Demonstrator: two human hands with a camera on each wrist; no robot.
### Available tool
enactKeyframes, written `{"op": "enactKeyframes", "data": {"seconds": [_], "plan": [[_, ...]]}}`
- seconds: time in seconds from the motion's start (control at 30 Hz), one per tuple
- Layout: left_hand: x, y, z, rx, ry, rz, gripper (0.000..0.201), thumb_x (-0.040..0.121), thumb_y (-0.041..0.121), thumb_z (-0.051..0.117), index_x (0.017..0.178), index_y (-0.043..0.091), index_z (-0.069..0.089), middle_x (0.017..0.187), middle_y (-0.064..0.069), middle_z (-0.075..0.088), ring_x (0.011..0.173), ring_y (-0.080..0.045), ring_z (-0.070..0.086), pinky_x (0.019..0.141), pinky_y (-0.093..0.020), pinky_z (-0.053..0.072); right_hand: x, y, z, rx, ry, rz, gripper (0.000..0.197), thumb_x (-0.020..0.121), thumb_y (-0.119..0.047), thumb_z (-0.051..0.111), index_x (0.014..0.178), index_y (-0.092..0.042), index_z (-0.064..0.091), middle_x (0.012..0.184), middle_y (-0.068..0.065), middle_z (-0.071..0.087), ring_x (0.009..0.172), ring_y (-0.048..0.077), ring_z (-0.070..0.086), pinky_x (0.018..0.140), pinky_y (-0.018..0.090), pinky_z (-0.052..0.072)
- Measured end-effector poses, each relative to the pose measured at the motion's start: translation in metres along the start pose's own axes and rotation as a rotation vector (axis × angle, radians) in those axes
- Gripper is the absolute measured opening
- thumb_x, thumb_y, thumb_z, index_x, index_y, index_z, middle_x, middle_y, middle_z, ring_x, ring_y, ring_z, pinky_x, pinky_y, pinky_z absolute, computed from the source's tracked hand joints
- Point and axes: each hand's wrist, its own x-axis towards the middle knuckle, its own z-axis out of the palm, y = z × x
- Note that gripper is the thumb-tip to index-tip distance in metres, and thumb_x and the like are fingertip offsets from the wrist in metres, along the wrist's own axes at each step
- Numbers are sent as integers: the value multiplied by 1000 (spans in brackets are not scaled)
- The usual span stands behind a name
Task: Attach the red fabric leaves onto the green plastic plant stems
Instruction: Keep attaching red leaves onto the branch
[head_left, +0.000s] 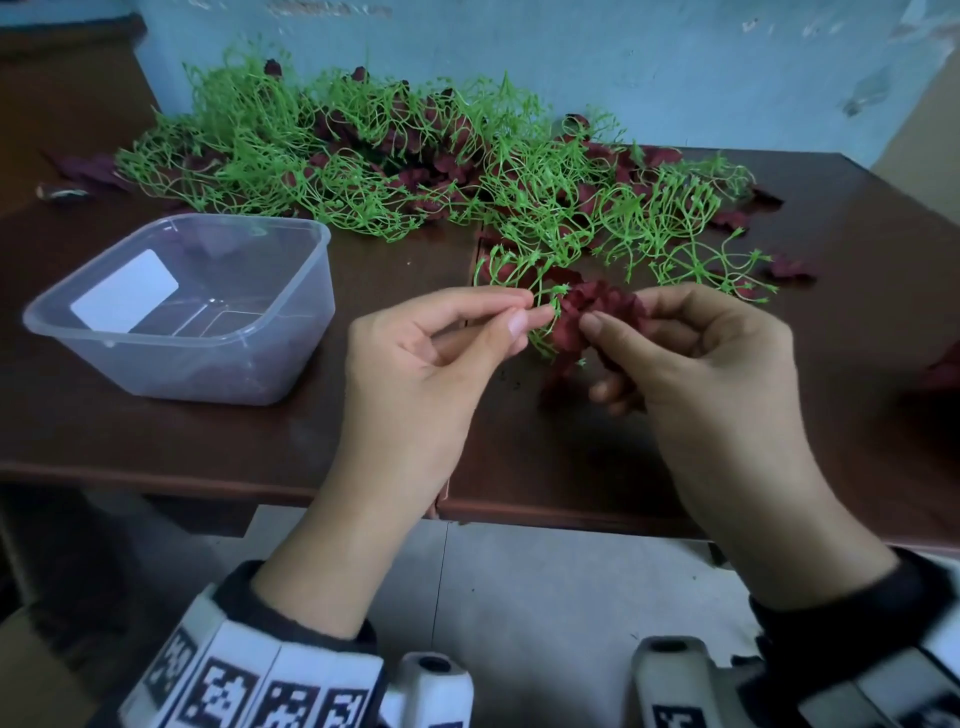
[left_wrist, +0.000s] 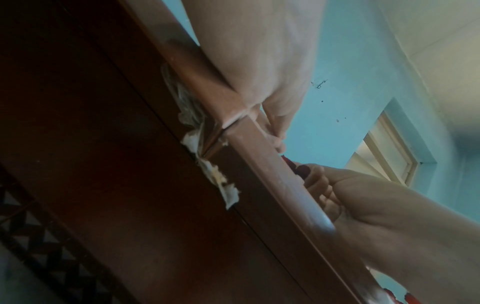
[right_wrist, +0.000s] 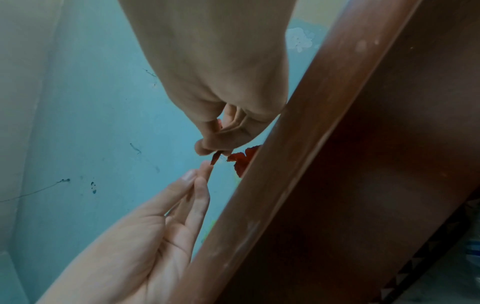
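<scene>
Near the table's (head_left: 156, 441) front edge, the left hand (head_left: 431, 353) pinches one green stem (head_left: 540, 306) and the right hand (head_left: 701, 353) grips one bunched red leaf (head_left: 587, 312). One clear tub (head_left: 291, 332) sits left. The tangled stem pile (head_left: 363, 156) at the back edge defies counting.

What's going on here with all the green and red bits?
A person is fitting red fabric leaves onto green plastic stems. The left hand pinches a thin green stem, while the right hand holds a bunch of red leaves against it. A big tangle of stems and leaves lies on the brown table, and a clear plastic tub sits to the left.
</scene>
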Motion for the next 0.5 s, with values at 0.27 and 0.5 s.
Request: {"op": "enactKeyframes", "data": {"seconds": [0.27,0.5], "plan": [[0,-5,1,145,-138,108,14,82,7,81,92,16,80,107,-2,72,94,-14,70,81,-26,54,-6,-2,4,90,-153,84,11,88,-5,69,80,-9,75,71,11,74,66,18,71,62,28,59],[4,-12,-4,231,-142,-2,15,84,16,80,98,22,82,117,0,70,107,-11,68,94,-37,55,-4,-2,4,170,-147,169,20,95,-9,61,82,-9,75,72,16,71,64,17,70,62,26,57]]}}
